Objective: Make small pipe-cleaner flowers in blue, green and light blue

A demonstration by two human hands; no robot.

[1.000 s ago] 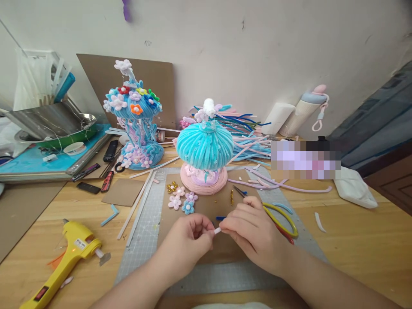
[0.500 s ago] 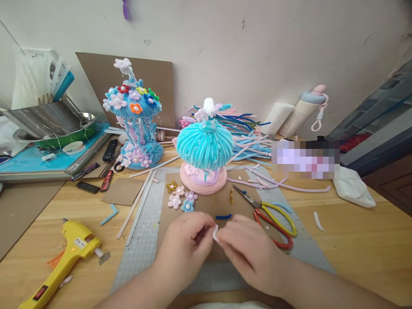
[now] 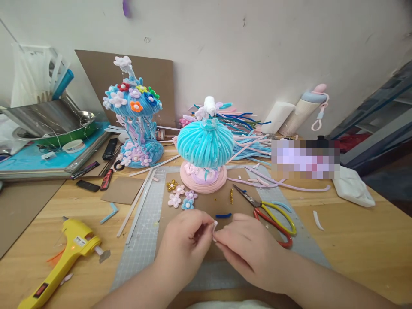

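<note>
My left hand (image 3: 186,246) and my right hand (image 3: 247,249) meet over a brown cardboard sheet (image 3: 209,206) near the table's front edge. Both pinch a small white pipe-cleaner piece (image 3: 214,225) between their fingertips. Just beyond them lie a short blue pipe-cleaner bit (image 3: 223,215) and several small fuzzy flowers (image 3: 182,200). A blue domed pipe-cleaner mushroom on a pink base (image 3: 205,148) stands behind those. Scissors with yellow and red handles (image 3: 270,213) lie to the right of my right hand.
A second flower-covered blue mushroom model (image 3: 135,120) stands at the back left. A yellow glue gun (image 3: 64,253) lies at the front left. Loose pipe cleaners (image 3: 247,133) pile up against the wall. A grey cutting mat (image 3: 144,240) lies under the cardboard.
My hands drew a little closer to me while bending the white piece, which now stands more upright between the fingertips. The scissors, half covered a second ago, now show fully.
</note>
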